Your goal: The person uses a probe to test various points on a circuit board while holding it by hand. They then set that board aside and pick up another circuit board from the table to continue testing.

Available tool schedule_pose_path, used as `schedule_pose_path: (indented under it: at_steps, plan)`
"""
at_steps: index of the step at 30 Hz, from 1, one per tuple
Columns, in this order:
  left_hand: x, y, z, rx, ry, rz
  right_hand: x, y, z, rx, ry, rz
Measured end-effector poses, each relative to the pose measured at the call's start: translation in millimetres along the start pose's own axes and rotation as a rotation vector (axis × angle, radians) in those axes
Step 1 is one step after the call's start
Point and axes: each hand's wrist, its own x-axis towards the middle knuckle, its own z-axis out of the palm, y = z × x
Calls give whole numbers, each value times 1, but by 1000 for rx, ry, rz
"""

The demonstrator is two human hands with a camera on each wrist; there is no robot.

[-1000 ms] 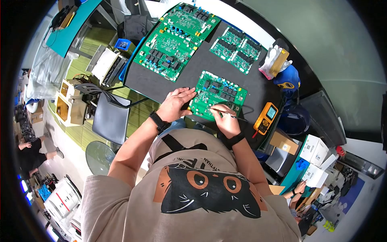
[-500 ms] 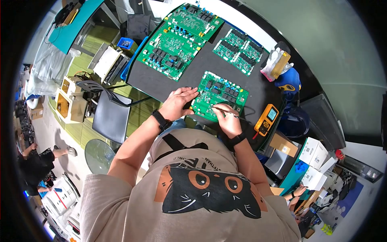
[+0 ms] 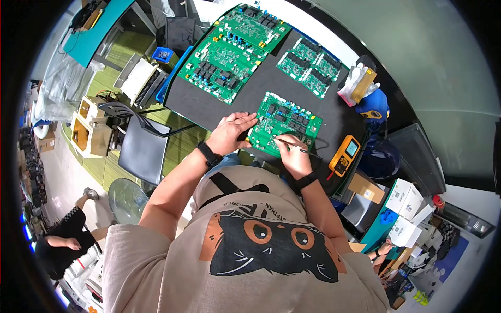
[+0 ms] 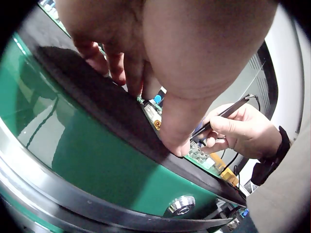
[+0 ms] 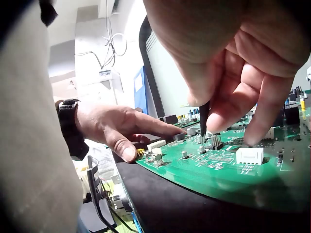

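A green circuit board (image 3: pixel 267 124) with black relays and white connectors lies on the dark table mat in front of me. My left hand (image 3: pixel 226 136) rests at its left corner; in the right wrist view the left thumb (image 5: pixel 127 152) touches the corner and the fingers reach along the edge. My right hand (image 3: pixel 295 156) pinches a slim black test probe (image 4: pixel 227 113), with a wire at its back end. The probe points down, its tip among small parts near a white connector (image 5: pixel 250 156). A yellow handheld meter (image 3: pixel 344 155) lies right of the board.
Larger green boards (image 3: pixel 218 68) lie at the back left, smaller boards (image 3: pixel 309 65) at the back. White gloves (image 3: pixel 357 83) and a blue-yellow item (image 3: pixel 373 104) are at the right. A black chair (image 3: pixel 143 151) stands left of the table. Another person (image 3: pixel 65 240) is at far left.
Both hands stay in nearly the same place on the board, with the probe tip still among the same parts. The person in the left background has walked along.
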Motion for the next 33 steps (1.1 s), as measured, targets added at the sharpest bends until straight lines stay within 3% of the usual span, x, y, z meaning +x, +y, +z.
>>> schedule_pose_path:
  at_steps: [33]
  plan:
    - [1, -1, 1, -10, 9, 8, -5, 0, 2, 24, 19, 32]
